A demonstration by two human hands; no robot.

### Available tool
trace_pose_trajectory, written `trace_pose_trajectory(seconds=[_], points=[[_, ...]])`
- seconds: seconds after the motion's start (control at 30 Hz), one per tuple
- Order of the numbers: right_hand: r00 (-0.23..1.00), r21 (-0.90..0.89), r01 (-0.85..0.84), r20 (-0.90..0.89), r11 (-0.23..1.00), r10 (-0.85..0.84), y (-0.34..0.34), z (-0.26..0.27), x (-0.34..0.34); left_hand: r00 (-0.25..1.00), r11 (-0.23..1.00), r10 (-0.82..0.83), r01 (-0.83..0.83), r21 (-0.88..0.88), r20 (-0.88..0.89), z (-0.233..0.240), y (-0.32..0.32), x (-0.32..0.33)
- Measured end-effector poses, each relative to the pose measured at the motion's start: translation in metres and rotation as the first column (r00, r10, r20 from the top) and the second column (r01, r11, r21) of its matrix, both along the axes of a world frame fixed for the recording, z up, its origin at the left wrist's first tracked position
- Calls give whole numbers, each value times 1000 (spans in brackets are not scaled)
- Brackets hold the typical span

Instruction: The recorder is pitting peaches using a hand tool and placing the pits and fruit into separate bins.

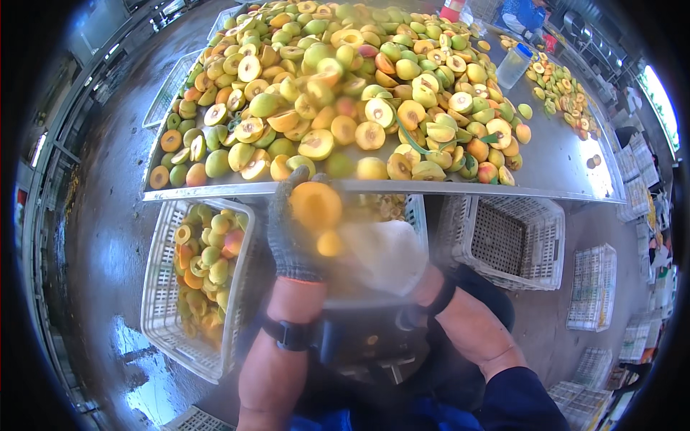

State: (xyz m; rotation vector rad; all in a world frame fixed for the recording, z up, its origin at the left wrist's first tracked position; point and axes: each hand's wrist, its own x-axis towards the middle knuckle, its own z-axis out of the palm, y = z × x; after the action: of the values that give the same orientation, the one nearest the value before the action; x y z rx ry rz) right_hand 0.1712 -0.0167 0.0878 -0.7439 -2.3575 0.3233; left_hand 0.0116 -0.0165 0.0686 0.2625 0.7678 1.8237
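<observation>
My left hand [291, 231], in a dark grey knit glove, holds a pitted yellow peach half [316, 204] with its hollow facing up, just in front of the table edge. Right beside it is my right hand [389, 257] in a white glove, smeared by blur, so its fingers and anything in them cannot be made out. Between the two hands shows a small yellow-orange piece [329, 243], perhaps fruit; what supports it is unclear. Beyond the hands, a large heap of cut peaches [318, 102] covers much of the metal table [560, 172]. Many halves still hold their stones.
A white plastic crate [153, 301] of peach halves stands at lower left. Another crate [418, 215] is partly hidden behind my hands. To the right sits a crate [555, 237] with a bare bottom. A blue-capped bottle [513, 67] and a co-worker [525, 19] are farther back.
</observation>
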Motion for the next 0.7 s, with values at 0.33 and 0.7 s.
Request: trace_pose_trajectory(seconds=[0.33,0.7], points=[[996,-351,-1,83,937,33,-6,-12,21,990,987,83,-97,126,112,16,-4,-24],[933,-906,-359,-356,223,54,-4,-49,41,276,860,184,-510,19,-943,15,-20,-98]])
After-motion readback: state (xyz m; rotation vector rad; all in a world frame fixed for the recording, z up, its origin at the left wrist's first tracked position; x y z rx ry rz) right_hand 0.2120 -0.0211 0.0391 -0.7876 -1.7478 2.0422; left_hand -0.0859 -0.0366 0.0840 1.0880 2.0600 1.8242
